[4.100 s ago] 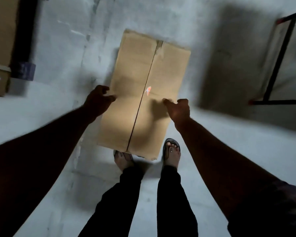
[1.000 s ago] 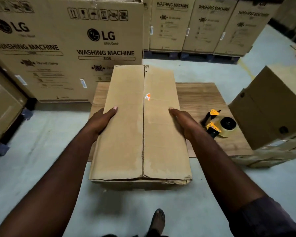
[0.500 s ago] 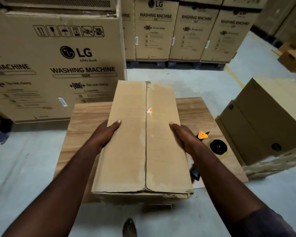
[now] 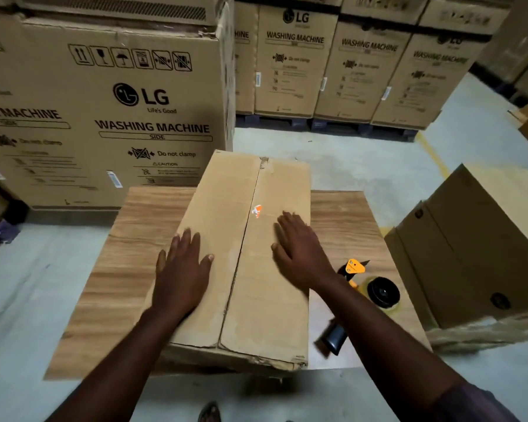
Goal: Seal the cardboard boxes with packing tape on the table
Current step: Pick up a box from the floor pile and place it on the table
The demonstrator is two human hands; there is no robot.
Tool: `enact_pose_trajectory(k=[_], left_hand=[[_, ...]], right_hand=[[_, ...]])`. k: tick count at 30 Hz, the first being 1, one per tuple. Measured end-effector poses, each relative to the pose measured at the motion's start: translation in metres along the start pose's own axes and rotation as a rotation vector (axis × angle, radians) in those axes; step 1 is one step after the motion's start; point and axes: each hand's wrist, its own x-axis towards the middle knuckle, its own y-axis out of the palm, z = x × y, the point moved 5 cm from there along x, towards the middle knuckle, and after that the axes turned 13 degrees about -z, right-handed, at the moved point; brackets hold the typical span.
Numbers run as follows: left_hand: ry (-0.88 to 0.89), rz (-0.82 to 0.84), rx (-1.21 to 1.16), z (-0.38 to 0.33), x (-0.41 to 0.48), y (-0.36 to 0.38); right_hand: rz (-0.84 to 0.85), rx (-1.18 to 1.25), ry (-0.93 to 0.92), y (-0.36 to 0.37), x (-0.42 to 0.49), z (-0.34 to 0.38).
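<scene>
A long plain cardboard box (image 4: 226, 214) lies on the wooden table (image 4: 125, 257), its two top flaps meeting in an untaped centre seam with a small orange mark beside it. My left hand (image 4: 182, 275) rests flat on the left flap with its fingers straight. My right hand (image 4: 299, 251) lies flat on the right flap, slightly blurred. A yellow and black tape dispenser (image 4: 369, 287) lies on the table just right of the box, its dark handle (image 4: 333, 339) partly under my right forearm.
Large LG washing machine cartons (image 4: 104, 102) stand close behind the table, with a row of more cartons (image 4: 348, 65) further back. A big tilted carton (image 4: 482, 257) sits against the table's right edge. Grey concrete floor (image 4: 22, 284) surrounds the table.
The box has been carried over and set down on the table. Both hands have left its sides and now lie flat on its top flaps.
</scene>
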Motion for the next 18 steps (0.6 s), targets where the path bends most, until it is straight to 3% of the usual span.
enact_pose_trajectory(k=[2,8,13,18], left_hand=[[0.029,0.002,0.061,-0.007,-0.044,-0.004],[-0.004,-0.148,0.017,-0.017,-0.121,-0.015],[0.039,-0.196,-0.052,0.01,-0.091,-0.032],[0.158,-0.048,-0.094,0.087,-0.018,-0.055]], right_hand=[[0.093,-0.032,-0.04,0.005,-0.003,-0.002],[0.036,-0.017,-0.038,0.009,-0.006,-0.005],[-0.019,-0.025,0.043,0.022,-0.009,0.018],[-0.104,-0.101,0.264,0.053,-0.016,0.078]])
